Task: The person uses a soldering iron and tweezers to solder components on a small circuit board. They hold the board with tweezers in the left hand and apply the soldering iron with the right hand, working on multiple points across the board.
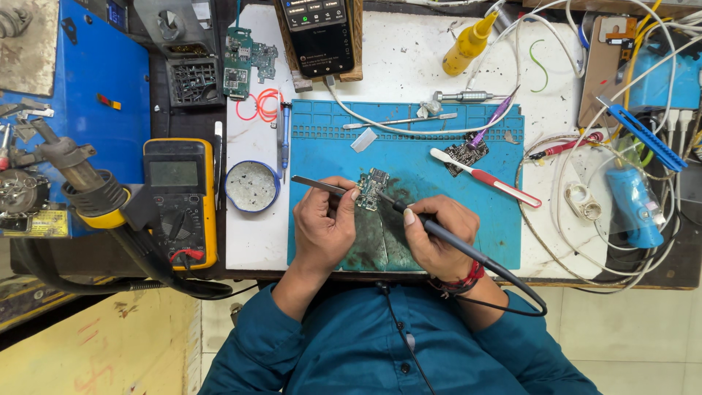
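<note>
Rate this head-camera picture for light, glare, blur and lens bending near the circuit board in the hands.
Head view: even, bright light with soft, short shadows; the small circuit board, left hand and right hand are sharp, no motion blur. No harsh glare on the blue mat. Wide-lens bending curves the table edge and stretches the corners.

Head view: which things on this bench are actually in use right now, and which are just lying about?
In use:
left hand with tweezers
small circuit board
right hand with soldering iron
blue mat

Lying about:
multimeter
toothbrush
second board
phone
yellow bottle
round tin
</note>
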Demonstrator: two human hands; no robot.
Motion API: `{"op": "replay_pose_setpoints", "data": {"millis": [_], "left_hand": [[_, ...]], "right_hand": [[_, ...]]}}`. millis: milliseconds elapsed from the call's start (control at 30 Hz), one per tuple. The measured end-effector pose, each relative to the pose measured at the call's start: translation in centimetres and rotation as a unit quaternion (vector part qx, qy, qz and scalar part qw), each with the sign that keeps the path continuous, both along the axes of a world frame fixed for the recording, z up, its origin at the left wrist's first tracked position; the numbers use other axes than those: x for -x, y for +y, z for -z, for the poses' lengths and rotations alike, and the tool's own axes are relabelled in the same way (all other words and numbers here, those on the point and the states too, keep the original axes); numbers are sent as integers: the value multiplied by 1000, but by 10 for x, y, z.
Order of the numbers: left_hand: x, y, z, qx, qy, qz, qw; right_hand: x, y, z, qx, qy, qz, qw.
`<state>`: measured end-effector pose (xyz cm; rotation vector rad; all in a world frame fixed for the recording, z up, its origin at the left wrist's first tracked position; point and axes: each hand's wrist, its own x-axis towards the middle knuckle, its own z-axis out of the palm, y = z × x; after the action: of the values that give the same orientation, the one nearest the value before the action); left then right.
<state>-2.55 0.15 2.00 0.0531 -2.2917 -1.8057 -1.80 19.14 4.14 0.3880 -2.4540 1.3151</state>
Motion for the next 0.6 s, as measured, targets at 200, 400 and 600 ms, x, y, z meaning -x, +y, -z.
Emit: {"op": "replay_pose_setpoints", "data": {"millis": [200,400,600], "left_hand": [[0,0,1,-1,0,1,1000],[0,0,1,1,-3,0,1000],[0,1,1,3,-5,0,1000]], "right_hand": [[0,0,2,-4,-2,4,1000],[0,0,1,-2,-5,2,1000],[0,0,1,-4,-6,3,1000]]}}
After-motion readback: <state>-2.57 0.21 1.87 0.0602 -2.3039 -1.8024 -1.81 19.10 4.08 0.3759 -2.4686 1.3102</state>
